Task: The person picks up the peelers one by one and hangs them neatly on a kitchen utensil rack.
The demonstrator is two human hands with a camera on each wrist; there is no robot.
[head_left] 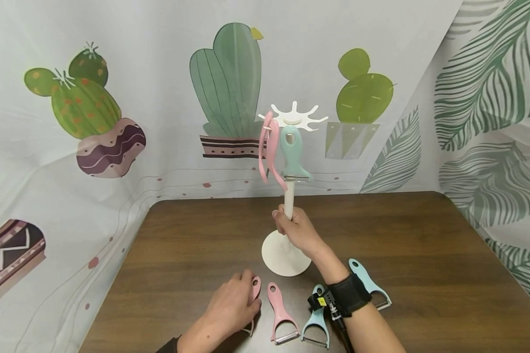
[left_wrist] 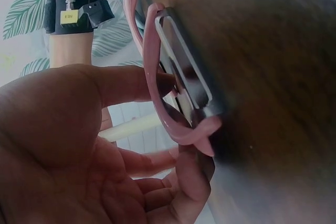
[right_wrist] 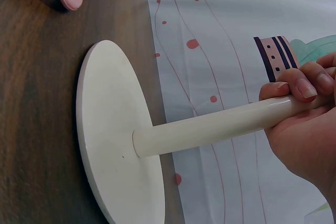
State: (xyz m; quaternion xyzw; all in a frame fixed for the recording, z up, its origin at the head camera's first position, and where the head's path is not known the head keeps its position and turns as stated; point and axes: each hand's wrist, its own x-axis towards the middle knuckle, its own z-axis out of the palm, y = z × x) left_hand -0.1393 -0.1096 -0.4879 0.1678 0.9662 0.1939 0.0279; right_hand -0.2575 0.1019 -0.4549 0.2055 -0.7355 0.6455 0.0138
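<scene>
My left hand pinches a pink peeler low over the table, thumb on one side and fingers on the other. Its blade end faces the left wrist camera. With curled fingers, my right hand grips the pole of a white stand, whose round base sits on the table. Around the stand's top is a ring of white hooks. Pink peelers and a mint peeler hang from it.
Another pink peeler lies just right of my left hand. A light blue peeler is partly covered by the right wrist strap, and a second blue peeler lies beyond it. Behind the brown table hangs a cactus-print cloth.
</scene>
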